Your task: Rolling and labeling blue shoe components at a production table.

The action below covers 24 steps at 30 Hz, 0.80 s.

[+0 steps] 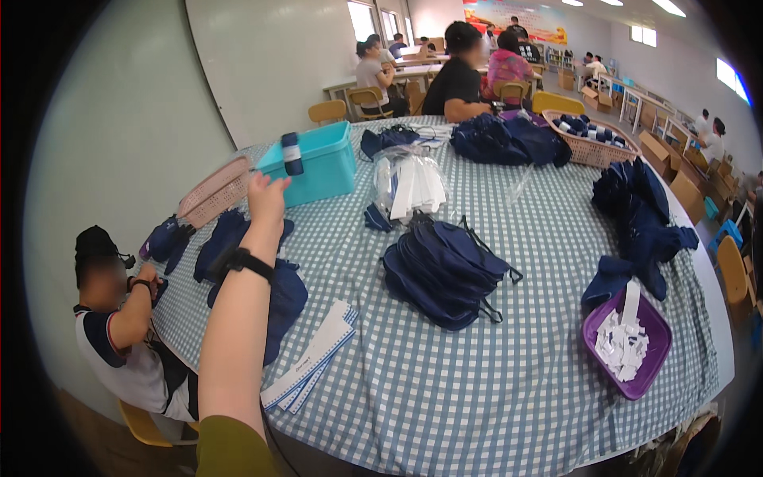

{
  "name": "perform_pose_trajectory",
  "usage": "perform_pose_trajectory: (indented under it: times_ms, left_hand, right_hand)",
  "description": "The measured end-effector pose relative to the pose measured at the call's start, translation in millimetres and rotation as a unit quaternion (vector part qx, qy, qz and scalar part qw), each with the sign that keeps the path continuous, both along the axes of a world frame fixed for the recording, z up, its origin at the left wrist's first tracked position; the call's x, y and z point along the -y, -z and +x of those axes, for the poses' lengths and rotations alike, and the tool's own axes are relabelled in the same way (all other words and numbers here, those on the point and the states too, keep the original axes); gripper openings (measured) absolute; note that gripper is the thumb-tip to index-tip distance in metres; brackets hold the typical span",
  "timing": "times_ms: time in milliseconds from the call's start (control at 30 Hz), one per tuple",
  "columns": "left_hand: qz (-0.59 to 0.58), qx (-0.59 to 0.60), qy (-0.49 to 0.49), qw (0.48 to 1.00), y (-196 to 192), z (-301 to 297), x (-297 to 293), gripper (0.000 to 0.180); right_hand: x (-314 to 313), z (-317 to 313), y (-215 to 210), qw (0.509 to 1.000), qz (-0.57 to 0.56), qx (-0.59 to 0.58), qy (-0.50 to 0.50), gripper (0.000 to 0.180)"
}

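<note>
My left hand [267, 195] is stretched far out over the left side of the table, a black band round its wrist. Its fingers are apart and nothing shows in them. Just beyond the fingertips, a rolled navy textile bundle with a white paper band [292, 153] appears upright against the rim of a turquoise bin [326, 171]. A gap seems to separate bundle and fingers; whether it rests on anything, I cannot tell. Under my forearm lie navy cloth pieces [284, 298], partly hidden. White rulers [311, 358] lie fanned beside the forearm. My right hand is out of view.
A navy drawstring bag pile [445, 270] occupies mid-table. Behind it lie white strips in clear plastic [417, 187]. A purple tray [656, 370] of paper bands stands right, near navy cloth [632, 215]. Pink baskets [214, 191] flank the bin and far edge. A co-worker [119, 318] sits left.
</note>
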<state>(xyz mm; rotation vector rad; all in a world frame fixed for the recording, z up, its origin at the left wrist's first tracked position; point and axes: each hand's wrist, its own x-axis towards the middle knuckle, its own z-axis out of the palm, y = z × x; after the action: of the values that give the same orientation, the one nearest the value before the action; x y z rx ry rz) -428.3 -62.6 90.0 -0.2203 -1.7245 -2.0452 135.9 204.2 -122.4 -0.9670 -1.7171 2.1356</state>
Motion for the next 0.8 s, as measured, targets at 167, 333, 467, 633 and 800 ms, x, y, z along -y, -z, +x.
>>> perform_pose_trajectory:
  times_ms: [167, 333, 467, 633, 800]
  left_hand:
    - [0.002, 0.085, -0.032, 0.996, 33.0, 23.7, 13.6, 0.061]
    - [-0.429, 0.042, -0.282, 0.857, 64.5, 29.6, 41.4, 0.046]
    - [-0.486, 0.037, -0.23, 0.842, 65.1, 50.2, 26.2, 0.031]
    - [-0.526, -0.042, -0.21, 0.823, 63.5, 39.3, 9.4, 0.032]
    - [-0.599, -0.034, -0.172, 0.781, 82.7, 13.4, -11.1, 0.052]
  right_hand:
    - [0.4, -2.8, 8.6, 1.0, 0.002, -0.007, -0.01, 0.035]
    - [4.8, -13.3, 7.4, 0.998, 0.009, -0.031, -0.045, 0.035]
    - [8.1, -20.5, 2.9, 0.998, 0.018, -0.034, -0.055, 0.034]
    - [8.1, -29.3, -0.1, 0.997, 0.019, -0.026, -0.065, 0.033]
    - [3.5, -41.6, -0.6, 0.998, 0.024, -0.004, -0.063, 0.033]
